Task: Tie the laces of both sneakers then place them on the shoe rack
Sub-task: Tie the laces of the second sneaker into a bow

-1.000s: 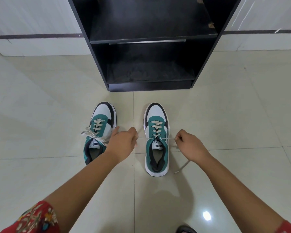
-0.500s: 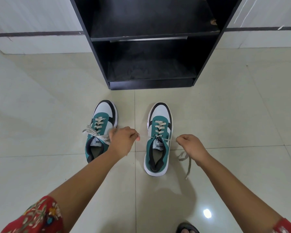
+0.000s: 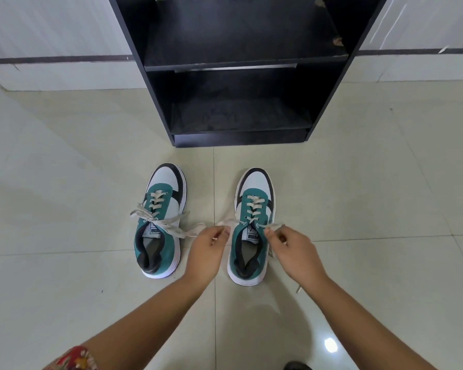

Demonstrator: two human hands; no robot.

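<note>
The right sneaker point(image 3: 252, 231) stands on the tiled floor point(image 3: 64, 209) with its toe toward the shoe rack point(image 3: 241, 62), and its laces are loose at the top eyelets. I have one lace end point(image 3: 225, 223) pinched in my left hand point(image 3: 207, 252), fingers curled closed around it, just beside the sneaker's inner edge. My right hand point(image 3: 292, 249) is closed on the other lace end point(image 3: 274, 226), thumb and fingers pressed together over the outer side of the shoe near the tongue. A free tail of that lace hangs below my right wrist, and its tip point(image 3: 298, 289) lies on the floor.

The left sneaker point(image 3: 161, 225) sits just beside the right one, parallel to it and also pointing at the rack. Its laces point(image 3: 158, 222) are spread loosely across the tongue and out to both sides; whether they are knotted I cannot tell.

The black rack stands on the floor just ahead of both toes, against the white wall point(image 3: 51, 36). A red patterned sleeve point(image 3: 72, 360) covers my upper left arm at the bottom edge.
</note>
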